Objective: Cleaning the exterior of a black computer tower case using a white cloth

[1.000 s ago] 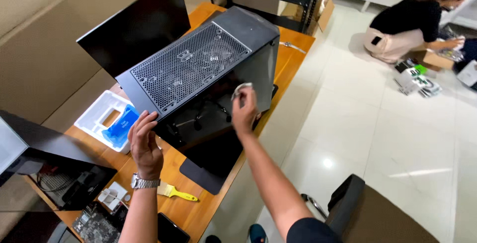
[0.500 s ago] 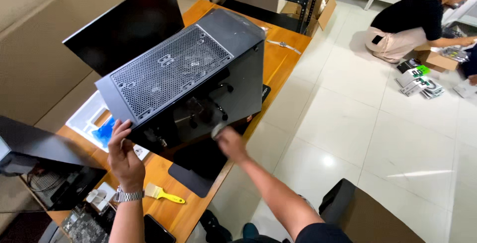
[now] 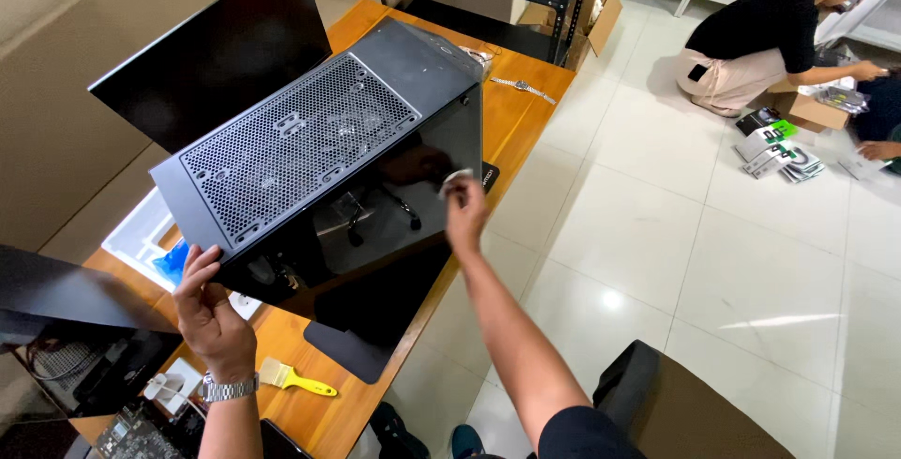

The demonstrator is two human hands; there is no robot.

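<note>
Brush (image 3: 297, 380): yellow handle, flat on wooden surface (image 3: 526, 121), near left wrist.
Left hand (image 3: 208, 301): grip clamped on near lower corner of black computer case (image 3: 319, 154).
Right hand (image 3: 465, 213): grip pinching white cloth (image 3: 454, 180) against case's dark glass side.
Case: tilted on the surface, mesh panel up.
Monitor (image 3: 216, 51): behind case.

A black computer case (image 3: 328, 159) with a top panel of small punched holes and a glossy dark glass side is seen on an orange-brown wooden desk (image 3: 511, 116). A white cloth (image 3: 455, 180) is held against the glass, a silver wristwatch (image 3: 228, 390) is worn, and a yellow-handled brush (image 3: 296, 379) is seen beside a black mat (image 3: 361, 351).
</note>
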